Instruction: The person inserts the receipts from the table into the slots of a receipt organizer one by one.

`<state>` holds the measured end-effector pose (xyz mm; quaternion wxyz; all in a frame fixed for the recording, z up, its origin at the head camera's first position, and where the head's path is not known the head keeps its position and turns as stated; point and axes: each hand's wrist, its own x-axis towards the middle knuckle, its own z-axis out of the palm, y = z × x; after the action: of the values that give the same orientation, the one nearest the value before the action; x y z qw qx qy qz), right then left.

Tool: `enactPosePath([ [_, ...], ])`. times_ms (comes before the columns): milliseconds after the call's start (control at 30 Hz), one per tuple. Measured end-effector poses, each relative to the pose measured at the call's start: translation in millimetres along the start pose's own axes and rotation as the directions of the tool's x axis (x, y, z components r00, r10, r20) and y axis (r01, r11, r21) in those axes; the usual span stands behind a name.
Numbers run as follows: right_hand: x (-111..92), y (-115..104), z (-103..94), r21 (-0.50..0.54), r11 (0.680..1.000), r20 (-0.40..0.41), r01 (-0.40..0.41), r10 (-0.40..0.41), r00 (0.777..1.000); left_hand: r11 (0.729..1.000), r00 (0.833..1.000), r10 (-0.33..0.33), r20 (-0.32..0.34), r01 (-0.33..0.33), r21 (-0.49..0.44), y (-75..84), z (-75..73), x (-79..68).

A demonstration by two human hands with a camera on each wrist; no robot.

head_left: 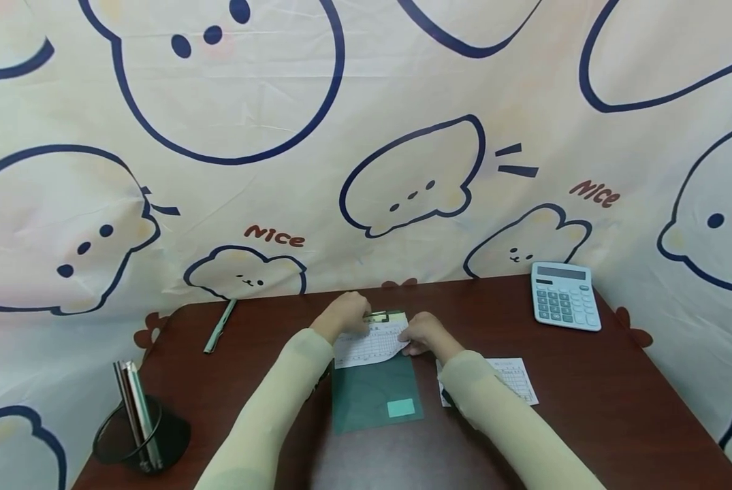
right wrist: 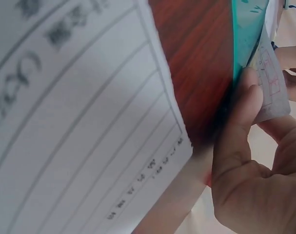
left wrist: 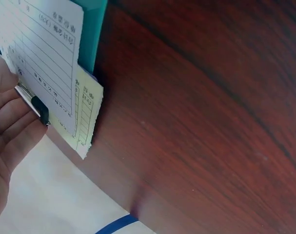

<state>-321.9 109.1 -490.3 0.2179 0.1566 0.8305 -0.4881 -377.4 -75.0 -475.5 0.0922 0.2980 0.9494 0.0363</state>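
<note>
A teal clipboard [head_left: 372, 401] lies on the desk with a printed form [head_left: 366, 348] over its upper half. My left hand [head_left: 348, 316] grips the clip [left wrist: 33, 103] at its top edge, thumb on one side and fingers on the other. A yellowish sheet [left wrist: 91, 109] shows under the white form in the left wrist view. My right hand [head_left: 427, 333] pinches the form's right edge between thumb and fingers; that corner bends up. Another printed form [head_left: 515, 378] lies on the desk, partly hidden under my right forearm.
A light blue calculator [head_left: 566, 299] lies at the back right of the dark wood desk [head_left: 617, 408]. At the back left is a slim pen [head_left: 220, 328]. A black pen cup [head_left: 174, 435] with several pens stands front left. A patterned cloth [head_left: 402, 88] hangs behind.
</note>
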Motion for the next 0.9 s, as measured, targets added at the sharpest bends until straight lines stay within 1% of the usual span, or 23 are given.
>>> enactPosePath([
  [133, 3.7, -1.0, 0.8, -0.006, 1.000, -0.018, -0.018, 0.018, 1.000, 0.999, 1.000, 0.018, -0.005, -0.018, -0.033, -4.9, -0.5, 1.2],
  [333, 8.9, 2.0, 1.3, -0.037, 0.999, -0.029, -0.027, 0.026, 0.999, 0.994, 1.000, -0.009, -0.026, 0.006, -0.108, -9.0, -2.8, 1.0],
  [433, 10.0, 3.2, 2.3, -0.047, 0.999, -0.031, -0.025, 0.024, 0.999, 0.995, 1.000, -0.016, -0.019, 0.014, -0.104, -7.9, -5.0, 0.5],
  [633, 8.0, 2.2, 6.2, -0.053, 0.999, -0.022, 0.001, -0.002, 1.000, 0.998, 0.999, 0.009, -0.037, -0.011, -0.059, -5.9, -5.6, -0.3],
  [733, 6.9, 1.0, 7.8, -0.056, 0.998, -0.026, -0.006, 0.004, 1.000, 0.999, 0.999, 0.017, -0.038, -0.019, -0.051, -5.6, -5.0, -0.3],
  [800, 6.7, 0.0, 8.4, -0.061, 0.998, -0.032, -0.022, 0.020, 0.999, 0.999, 0.999, 0.014, -0.038, -0.016, -0.052, -5.7, -4.6, -0.5],
  [900, 7.1, -0.8, 8.7, -0.075, 0.997, -0.035, -0.020, 0.018, 0.999, 0.999, 0.999, 0.003, -0.037, -0.005, -0.054, -6.2, -4.2, -0.7],
])
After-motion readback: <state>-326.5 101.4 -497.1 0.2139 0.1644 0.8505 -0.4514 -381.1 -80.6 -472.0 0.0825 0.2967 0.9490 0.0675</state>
